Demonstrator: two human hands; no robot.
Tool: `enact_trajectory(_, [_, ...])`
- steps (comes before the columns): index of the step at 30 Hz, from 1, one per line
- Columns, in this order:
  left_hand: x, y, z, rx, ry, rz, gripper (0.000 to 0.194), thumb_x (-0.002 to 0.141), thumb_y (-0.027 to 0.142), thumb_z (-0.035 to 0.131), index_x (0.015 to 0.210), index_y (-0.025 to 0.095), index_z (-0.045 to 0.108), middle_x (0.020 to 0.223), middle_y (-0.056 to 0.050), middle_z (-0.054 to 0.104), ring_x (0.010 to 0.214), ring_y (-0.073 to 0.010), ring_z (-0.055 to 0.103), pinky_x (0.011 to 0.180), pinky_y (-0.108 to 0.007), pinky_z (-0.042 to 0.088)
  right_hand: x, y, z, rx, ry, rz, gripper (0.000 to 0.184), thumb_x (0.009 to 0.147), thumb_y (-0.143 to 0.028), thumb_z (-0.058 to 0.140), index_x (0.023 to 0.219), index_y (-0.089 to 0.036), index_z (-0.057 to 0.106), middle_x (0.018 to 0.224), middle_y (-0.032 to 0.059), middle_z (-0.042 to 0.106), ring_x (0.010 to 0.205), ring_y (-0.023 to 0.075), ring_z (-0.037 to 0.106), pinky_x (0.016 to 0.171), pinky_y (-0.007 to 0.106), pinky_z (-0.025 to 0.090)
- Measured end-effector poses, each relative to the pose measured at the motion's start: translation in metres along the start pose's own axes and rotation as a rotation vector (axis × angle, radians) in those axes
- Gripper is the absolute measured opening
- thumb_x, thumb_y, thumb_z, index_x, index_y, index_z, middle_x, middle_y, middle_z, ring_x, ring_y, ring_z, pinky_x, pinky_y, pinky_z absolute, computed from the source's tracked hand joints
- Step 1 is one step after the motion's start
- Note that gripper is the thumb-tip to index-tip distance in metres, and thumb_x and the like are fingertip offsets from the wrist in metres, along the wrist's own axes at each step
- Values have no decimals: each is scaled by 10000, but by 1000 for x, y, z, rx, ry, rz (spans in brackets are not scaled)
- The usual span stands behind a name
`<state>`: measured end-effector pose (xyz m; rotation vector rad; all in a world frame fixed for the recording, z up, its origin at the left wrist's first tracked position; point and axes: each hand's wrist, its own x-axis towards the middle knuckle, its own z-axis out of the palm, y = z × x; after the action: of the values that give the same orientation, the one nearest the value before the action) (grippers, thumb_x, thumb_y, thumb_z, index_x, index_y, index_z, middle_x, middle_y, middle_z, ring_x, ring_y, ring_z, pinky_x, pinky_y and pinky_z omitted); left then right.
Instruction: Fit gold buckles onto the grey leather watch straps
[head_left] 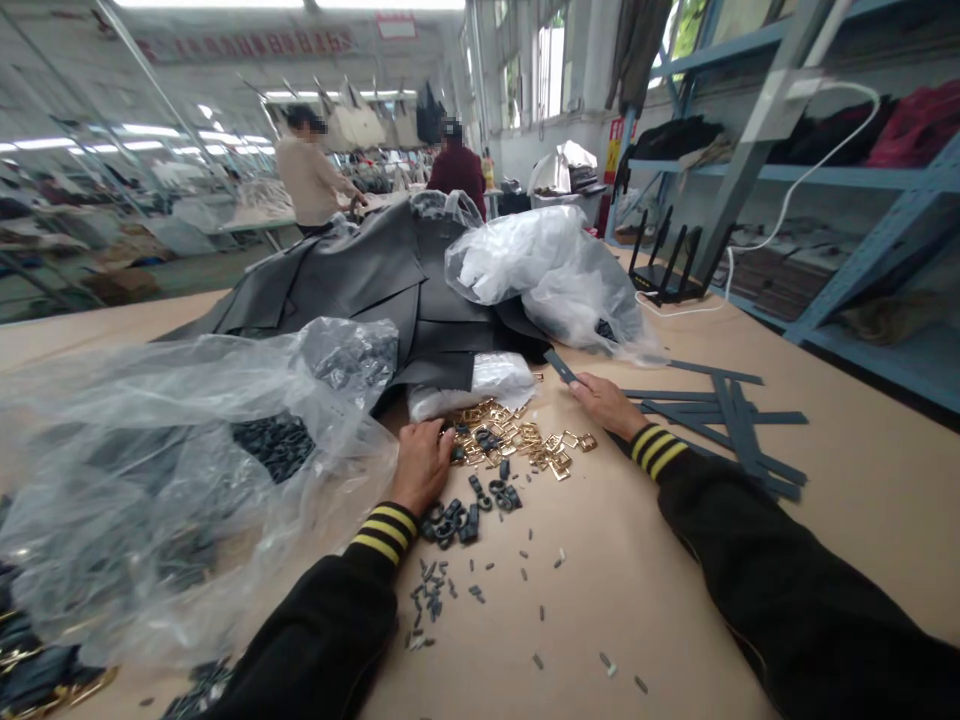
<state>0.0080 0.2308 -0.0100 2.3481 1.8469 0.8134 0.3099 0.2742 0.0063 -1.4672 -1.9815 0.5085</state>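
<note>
My left hand point(421, 464) rests knuckles-up on the tan table point(615, 560), its fingertips at the edge of a heap of gold metal buckles point(525, 437). Whether it grips one I cannot tell. Dark plastic loops point(469, 510) lie scattered just right of that wrist. My right hand point(606, 403) holds one end of a dark grey strap point(561, 367) pinched at the fingertips, pointing away from me. More grey straps point(727, 425) lie crossed in a loose pile to the right of that hand.
A big clear plastic bag point(150, 470) with dark parts fills the left. Dark grey leather panels point(375, 280) and another crumpled plastic bag point(555, 270) lie behind the buckles. Blue shelving point(840, 180) stands at right. Two people work at far tables.
</note>
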Motion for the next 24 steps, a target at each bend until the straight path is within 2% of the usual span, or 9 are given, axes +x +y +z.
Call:
enact_trajectory(3, [-6, 3, 3, 40, -27, 53, 330, 867, 325, 340, 999, 108, 551, 974, -147, 598, 953, -276, 488, 892, -472, 347, 42, 3, 26, -20, -22, -25, 235, 872, -253, 336, 809, -159, 542, 781, 70, 606, 741, 191, 536, 683, 278, 370])
enact_trajectory(6, [-11, 13, 3, 51, -74, 110, 341, 874, 306, 335, 1093, 103, 498, 1075, -144, 574, 1032, -260, 469, 937, -461, 333, 62, -2, 47, -21, -46, -44, 212, 873, -220, 338, 762, -163, 510, 767, 89, 594, 734, 200, 531, 693, 293, 358])
enact_trajectory(8, [-14, 23, 2, 7, -134, 182, 348, 868, 304, 361, 1142, 119, 470, 1147, -125, 550, 1076, -231, 459, 951, -410, 355, 56, -7, 50, -14, -58, -62, 204, 876, -210, 334, 771, -163, 502, 786, 98, 595, 741, 203, 532, 704, 302, 358])
enact_trajectory(11, [-17, 33, -3, -164, -194, 258, 310, 876, 294, 355, 1117, 157, 494, 1147, -96, 559, 1068, -191, 487, 926, -352, 399, 26, -14, 39, 6, -92, -91, 221, 891, -234, 317, 826, -163, 516, 821, 87, 614, 749, 195, 547, 707, 303, 378])
enact_trajectory(13, [-18, 34, -7, -183, -138, 188, 300, 892, 279, 310, 1075, 154, 512, 1100, -97, 576, 1035, -183, 509, 902, -341, 412, 2, -18, 28, 43, -133, -113, 255, 905, -258, 296, 884, -164, 533, 872, 69, 632, 779, 178, 565, 712, 284, 396])
enact_trajectory(16, [-16, 26, -8, 67, -78, 17, 315, 892, 290, 284, 956, 114, 538, 958, -129, 598, 928, -220, 539, 844, -372, 417, -16, -22, 17, 68, -144, -99, 281, 909, -266, 285, 943, -150, 539, 911, 72, 631, 794, 170, 566, 705, 273, 402])
enact_trajectory(18, [-12, 20, -5, 200, -104, -29, 334, 878, 324, 307, 855, 92, 546, 868, -163, 592, 871, -266, 540, 809, -420, 404, -12, -23, 17, 33, -140, -91, 247, 889, -248, 323, 914, -139, 543, 842, 73, 617, 745, 177, 548, 685, 283, 390])
enact_trajectory(20, [-6, 15, -1, 238, -131, -35, 361, 867, 358, 326, 796, 80, 546, 820, -191, 590, 841, -297, 543, 781, -442, 395, -2, -25, 25, 7, -168, -121, 199, 864, -226, 365, 855, -146, 548, 765, 53, 592, 700, 175, 525, 673, 285, 377])
enact_trajectory(24, [7, 6, 0, 262, -195, -34, 404, 882, 387, 284, 808, 94, 553, 765, -168, 622, 761, -276, 583, 704, -385, 410, 24, -38, 46, 48, -220, -213, 177, 860, -227, 378, 804, -169, 536, 709, 12, 542, 661, 150, 486, 651, 263, 363])
